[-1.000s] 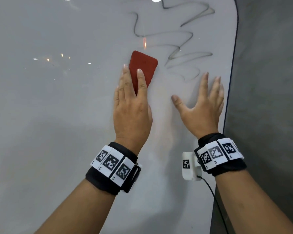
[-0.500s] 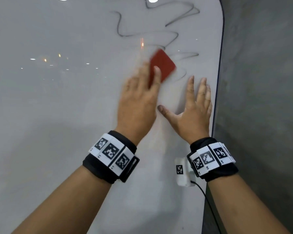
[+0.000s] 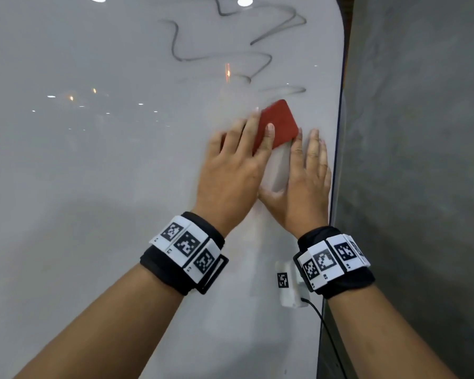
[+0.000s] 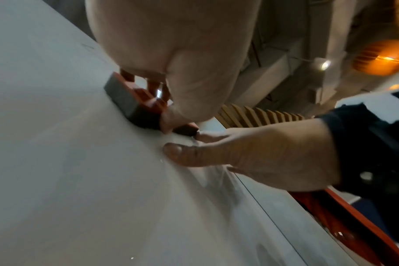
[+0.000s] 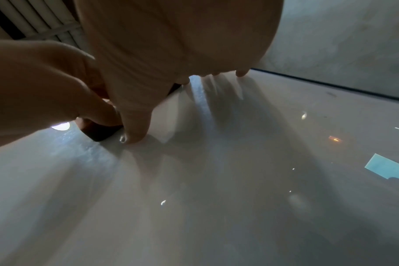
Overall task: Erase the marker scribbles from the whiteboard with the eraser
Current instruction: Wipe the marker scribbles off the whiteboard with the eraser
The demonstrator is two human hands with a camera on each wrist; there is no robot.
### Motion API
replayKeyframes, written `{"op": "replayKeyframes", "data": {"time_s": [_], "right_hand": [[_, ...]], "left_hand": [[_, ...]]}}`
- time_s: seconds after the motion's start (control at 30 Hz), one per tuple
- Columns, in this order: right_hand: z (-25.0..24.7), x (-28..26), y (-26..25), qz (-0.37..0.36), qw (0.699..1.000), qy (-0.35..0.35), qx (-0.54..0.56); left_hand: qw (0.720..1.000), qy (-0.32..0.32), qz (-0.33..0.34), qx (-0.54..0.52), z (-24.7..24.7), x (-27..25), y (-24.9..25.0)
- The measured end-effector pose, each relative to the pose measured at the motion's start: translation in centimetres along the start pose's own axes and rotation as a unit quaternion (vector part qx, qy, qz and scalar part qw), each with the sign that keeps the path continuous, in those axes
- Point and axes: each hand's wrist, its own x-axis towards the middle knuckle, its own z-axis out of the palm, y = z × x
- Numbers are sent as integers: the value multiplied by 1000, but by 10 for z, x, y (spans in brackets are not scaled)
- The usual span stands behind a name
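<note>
The red eraser [image 3: 281, 124] lies flat on the whiteboard [image 3: 93, 187], just below the grey marker scribbles [image 3: 222, 54]. My left hand [image 3: 230, 170] holds it, fingers laid across its top. In the left wrist view the thumb presses its dark felt side [image 4: 125, 100]. My right hand [image 3: 307, 173] rests flat on the board with straight fingers, right beside the eraser and near the board's right edge. The eraser's corner almost touches the right hand's fingertips. The lowest scribble stroke [image 3: 285, 91] looks smeared.
The whiteboard's dark right edge [image 3: 340, 119] runs just past my right hand, with a grey wall [image 3: 422, 160] beyond it. A white wrist camera with a black cable [image 3: 290, 285] hangs under my right wrist. Ceiling lights reflect on the board at the left.
My left hand slid the eraser rightward and down across the lower scribble strokes, ending beside my right hand's fingers. Those lower strokes are gone or smeared. The right hand stayed flat on the board.
</note>
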Motion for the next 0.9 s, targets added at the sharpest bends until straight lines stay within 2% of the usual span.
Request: {"op": "replayKeyframes", "data": {"time_s": [0.03,0.07,0.17,0.23,0.3,0.43,0.5,0.57,0.63,0.8,0.9], "right_hand": [[0,0,0,1,1000,-3,2],[0,0,0,0,1000,-6,-1],[-2,-1,2,0,1000,-17,-16],[-3,-1,4,0,1000,-19,-17],[-3,-1,4,-3,1000,-18,-4],[-9,3,1,12,997,0,73],[-15,5,-4,16,992,25,121],[-19,7,-11,-10,992,54,116],[-19,11,-18,-54,989,74,116],[-19,22,-28,-87,976,82,184],[-20,26,-29,-129,974,102,153]], "left_hand": [[1000,-4,14,7,1,0,0],[1000,2,-6,14,-1,3,-3],[989,43,-140,14,-7,15,-9],[983,56,-175,5,-9,19,-9],[987,45,-152,-11,-8,18,-6],[999,-17,-2,-39,-8,14,-3],[997,-50,18,-55,-15,18,-7],[994,-77,34,-70,-20,22,-10],[991,-79,48,-97,-21,25,-16],[977,-9,35,-209,-16,22,-33],[989,15,-13,-147,-19,15,-46]]}}
